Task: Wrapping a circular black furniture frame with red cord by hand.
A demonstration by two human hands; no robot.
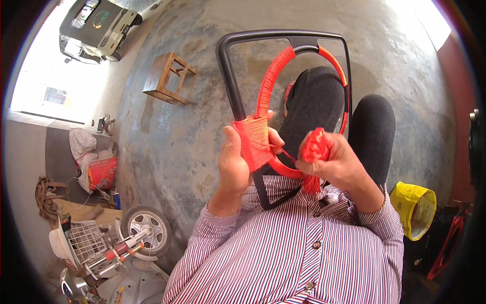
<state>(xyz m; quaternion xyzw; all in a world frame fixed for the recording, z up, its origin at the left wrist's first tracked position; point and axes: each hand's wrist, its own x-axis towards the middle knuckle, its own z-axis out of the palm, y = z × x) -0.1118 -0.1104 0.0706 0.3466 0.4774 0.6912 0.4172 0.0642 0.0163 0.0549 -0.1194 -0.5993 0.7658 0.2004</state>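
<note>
A black metal frame (230,76) with rounded corners stands tilted over my lap. Inside it sits a ring (271,76), mostly wound with red-orange cord, with bare black showing at its top and right. My left hand (233,162) grips the frame's left side, where a broad red cord wrapping (253,142) binds ring and frame together; its thumb is in front and its fingertips show behind. In my right hand (344,162), near the ring's lower right, is a bundle of red cord (316,144) with a frayed tail hanging below. A thin strand runs from it to the wrapping.
A wooden stool (164,78) lies on the concrete floor (202,111) ahead to the left. Motorbike parts with a wheel (148,230) are heaped at left, below a red bag (103,174). A yellow container (414,210) is at right. A three-wheeled vehicle (98,28) stands outside.
</note>
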